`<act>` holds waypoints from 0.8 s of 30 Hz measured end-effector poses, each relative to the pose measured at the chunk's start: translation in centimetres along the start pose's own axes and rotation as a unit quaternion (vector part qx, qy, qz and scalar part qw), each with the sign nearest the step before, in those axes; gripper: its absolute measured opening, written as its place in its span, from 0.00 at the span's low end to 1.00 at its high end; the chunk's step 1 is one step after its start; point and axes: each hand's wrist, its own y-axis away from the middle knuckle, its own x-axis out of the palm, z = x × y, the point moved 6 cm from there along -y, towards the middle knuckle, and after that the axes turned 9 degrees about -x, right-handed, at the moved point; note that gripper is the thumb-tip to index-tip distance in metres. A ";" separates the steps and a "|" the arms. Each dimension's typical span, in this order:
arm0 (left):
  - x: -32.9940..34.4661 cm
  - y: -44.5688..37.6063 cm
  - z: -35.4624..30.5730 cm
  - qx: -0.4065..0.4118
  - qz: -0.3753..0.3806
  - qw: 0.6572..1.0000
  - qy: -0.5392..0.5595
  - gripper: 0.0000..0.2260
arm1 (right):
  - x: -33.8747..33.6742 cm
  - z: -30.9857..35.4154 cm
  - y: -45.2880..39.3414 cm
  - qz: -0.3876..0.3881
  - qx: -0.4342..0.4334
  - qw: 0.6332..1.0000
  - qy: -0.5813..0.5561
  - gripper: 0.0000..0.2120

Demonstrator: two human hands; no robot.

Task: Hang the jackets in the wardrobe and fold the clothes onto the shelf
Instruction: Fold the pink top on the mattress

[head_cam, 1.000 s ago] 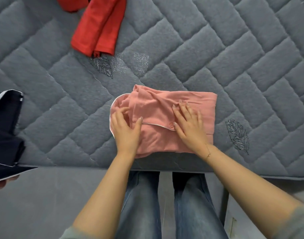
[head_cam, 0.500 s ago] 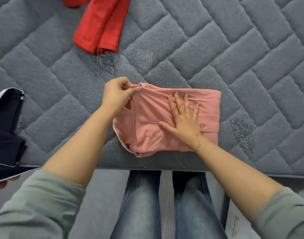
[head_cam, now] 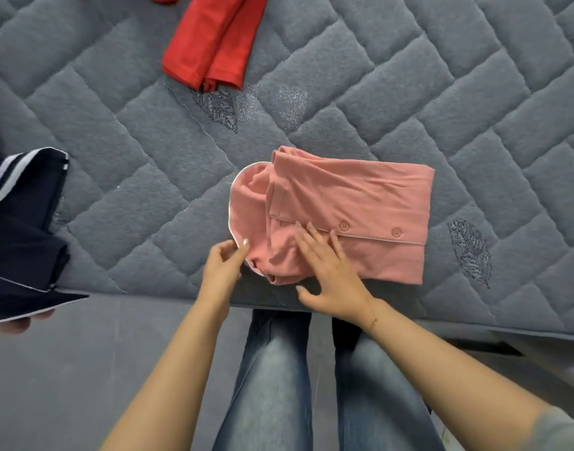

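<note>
A pink buttoned shirt (head_cam: 354,206) lies folded into a rectangle on the grey quilted mattress (head_cam: 123,177), near its front edge. My left hand (head_cam: 222,271) is at the shirt's near left corner, thumb and fingers pinching the white-piped edge. My right hand (head_cam: 331,271) lies flat on the shirt's near left part, fingers straight, pressing the cloth just below the button placket.
A red garment (head_cam: 214,43) lies loosely folded at the far side of the mattress. A dark navy garment with white stripes (head_cam: 18,229) hangs over the mattress's left front edge. Below the edge is the floor and my jeans-clad legs (head_cam: 279,385).
My left hand came down from the shirt's far left corner to its near left corner. My right hand slid toward me and left across the shirt. The view shifted slightly.
</note>
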 end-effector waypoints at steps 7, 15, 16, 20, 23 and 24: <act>2.6 0.4 0.0 -0.003 0.149 0.979 0.137 0.17 | 4.2 0.3 -2.4 0.013 0.082 0.988 0.129 0.53; -0.6 1.2 -1.4 0.023 0.077 0.984 0.161 0.12 | -1.4 1.2 -1.3 -0.207 0.040 0.977 -0.041 0.24; -1.0 1.5 -1.2 0.025 0.067 0.984 0.163 0.12 | -2.7 1.5 -0.5 -0.222 0.035 0.972 -0.070 0.20; -1.3 2.5 0.3 0.015 0.059 0.987 0.148 0.12 | -8.5 2.1 3.1 -0.250 0.065 0.946 -0.196 0.17; 0.8 4.5 0.0 0.046 0.129 0.987 0.080 0.23 | -13.7 2.6 5.2 -0.256 0.117 0.891 -0.357 0.15; 1.9 5.5 -0.4 0.064 0.174 0.982 0.047 0.29 | -15.5 2.7 5.8 -0.270 0.122 0.863 -0.409 0.11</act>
